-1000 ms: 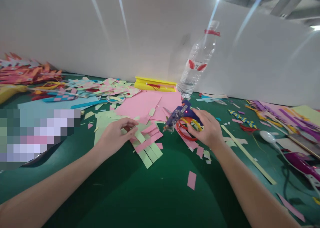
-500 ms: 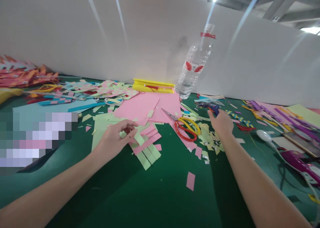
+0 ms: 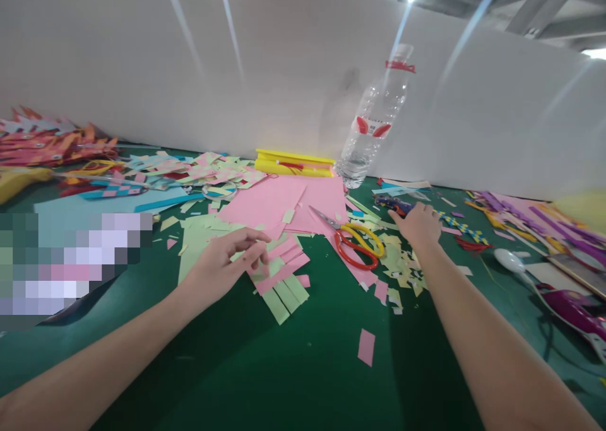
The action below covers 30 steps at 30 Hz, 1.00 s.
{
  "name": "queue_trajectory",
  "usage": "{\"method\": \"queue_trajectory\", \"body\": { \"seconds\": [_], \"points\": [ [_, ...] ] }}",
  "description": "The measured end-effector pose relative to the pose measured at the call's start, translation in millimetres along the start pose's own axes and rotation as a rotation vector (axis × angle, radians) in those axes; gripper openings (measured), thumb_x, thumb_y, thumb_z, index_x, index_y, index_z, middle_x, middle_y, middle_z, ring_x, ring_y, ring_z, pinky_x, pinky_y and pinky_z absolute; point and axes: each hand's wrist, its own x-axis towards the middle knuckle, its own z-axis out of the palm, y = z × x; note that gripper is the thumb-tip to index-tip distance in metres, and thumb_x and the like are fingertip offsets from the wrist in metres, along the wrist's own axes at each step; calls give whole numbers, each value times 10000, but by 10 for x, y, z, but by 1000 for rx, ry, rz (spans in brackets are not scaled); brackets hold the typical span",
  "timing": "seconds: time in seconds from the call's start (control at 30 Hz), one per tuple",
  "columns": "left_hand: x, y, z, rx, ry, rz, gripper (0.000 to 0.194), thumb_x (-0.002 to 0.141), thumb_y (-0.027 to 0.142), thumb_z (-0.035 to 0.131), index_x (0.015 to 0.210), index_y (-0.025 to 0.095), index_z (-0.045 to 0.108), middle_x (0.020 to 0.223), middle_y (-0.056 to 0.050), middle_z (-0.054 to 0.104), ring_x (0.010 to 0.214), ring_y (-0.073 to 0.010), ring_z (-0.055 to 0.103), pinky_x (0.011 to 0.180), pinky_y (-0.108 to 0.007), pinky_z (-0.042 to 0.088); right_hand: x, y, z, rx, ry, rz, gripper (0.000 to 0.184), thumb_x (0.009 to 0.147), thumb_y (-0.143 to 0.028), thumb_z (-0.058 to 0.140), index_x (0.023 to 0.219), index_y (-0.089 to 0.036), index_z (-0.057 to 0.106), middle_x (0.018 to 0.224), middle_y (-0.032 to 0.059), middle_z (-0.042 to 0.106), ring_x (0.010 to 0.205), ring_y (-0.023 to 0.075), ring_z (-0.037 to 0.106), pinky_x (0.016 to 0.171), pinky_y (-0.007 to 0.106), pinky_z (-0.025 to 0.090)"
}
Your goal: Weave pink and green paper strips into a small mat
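Observation:
My left hand (image 3: pixel 226 262) lies with its fingers stretched and slightly apart on a woven piece of pink and pale green paper strips (image 3: pixel 283 278). It holds nothing. My right hand (image 3: pixel 417 224) reaches to the far right of the red and yellow scissors (image 3: pixel 356 245). Its fingers curl on the handle of a blue glue gun (image 3: pixel 394 204) that rests on the green table among paper scraps. Pink paper sheets (image 3: pixel 284 200) lie behind the woven piece.
A clear water bottle (image 3: pixel 374 128) and a yellow box (image 3: pixel 293 163) stand against the white wall. Piles of coloured strips (image 3: pixel 52 144) fill the far left. At the right lie purple strips (image 3: pixel 521 213), a white spoon-like tool (image 3: pixel 509 259) and a purple device (image 3: pixel 575 308).
My right hand carried the glue gun from above the scissors to the right and set it on the table. My left hand's fingers have spread out over the woven strips.

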Motion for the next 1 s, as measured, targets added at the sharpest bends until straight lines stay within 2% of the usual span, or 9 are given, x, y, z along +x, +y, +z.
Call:
{"method": "queue_trajectory", "body": {
  "seconds": [0.07, 0.17, 0.3, 0.37, 0.43, 0.5, 0.6, 0.8, 1.0],
  "points": [
    [2, 11, -21, -28, -40, 30, 316, 923, 469, 408, 944, 222, 603, 708, 9, 655, 639, -147, 613, 626, -256, 513, -44, -60, -85, 30, 31, -60, 581, 866, -420, 528, 1256, -1, 432, 1261, 295, 498, 1200, 404, 459, 932, 494, 398],
    [14, 18, -64, 107, 3, 31, 319, 907, 469, 416, 936, 220, 614, 723, -4, 666, 677, -163, 620, 577, -242, 482, -173, -156, -216, 91, 33, -171, 482, 889, -372, 489, 1252, -56, 449, 1240, 218, 548, 1160, 319, 510, 928, 404, 421],
    [39, 8, -124, 279, 56, 23, 300, 848, 456, 458, 930, 226, 632, 784, -22, 696, 736, -199, 638, 532, -239, 450, -494, -226, -315, 143, -108, -339, 309, 873, -401, 493, 1020, -155, 609, 902, 93, 684, 840, 242, 643, 741, 340, 488],
    [48, 0, -150, 355, 47, 24, 304, 833, 462, 463, 898, 224, 640, 815, -31, 708, 735, -212, 639, 548, -260, 453, -671, -239, -331, 151, -166, -420, 282, 827, -425, 553, 929, -178, 645, 863, 83, 683, 806, 242, 647, 692, 330, 493],
    [52, -14, -172, 444, 29, 48, 316, 832, 472, 452, 857, 223, 646, 823, -39, 711, 724, -218, 630, 584, -289, 457, -813, -255, -337, 144, -188, -562, 293, 832, -435, 549, 932, -180, 654, 942, 102, 674, 908, 272, 631, 771, 377, 493],
    [50, -41, -188, 515, 0, 98, 330, 840, 481, 441, 828, 226, 651, 812, -40, 708, 715, -215, 617, 656, -324, 463, -905, -283, -335, 137, -222, -626, 345, 854, -469, 518, 977, -176, 652, 959, 114, 665, 926, 285, 623, 785, 410, 498],
    [38, -111, -204, 559, -53, 146, 345, 863, 490, 436, 814, 233, 660, 799, -32, 698, 716, -207, 598, 765, -368, 450, -957, -336, -319, 120, -262, -642, 394, 881, -468, 491, 1063, -148, 633, 1004, 143, 647, 948, 304, 618, 791, 441, 508],
    [16, -259, -210, 603, -102, 209, 330, 899, 496, 463, 883, 248, 680, 856, -29, 687, 813, -222, 603, 835, -389, 398, -967, -341, -299, 160, -261, -626, 298, 896, -374, 512, 1046, -147, 634, 993, 143, 641, 920, 294, 637, 794, 447, 523],
    [13, -294, -203, 651, -133, 244, 345, 915, 511, 441, 918, 278, 696, 894, -22, 682, 855, -229, 615, 841, -394, 373, -949, -218, -358, 362, -202, -613, 308, 888, -355, 514, 1144, -194, 573, 1130, 123, 615, 1028, 290, 615, 871, 458, 499]
  ]
}}
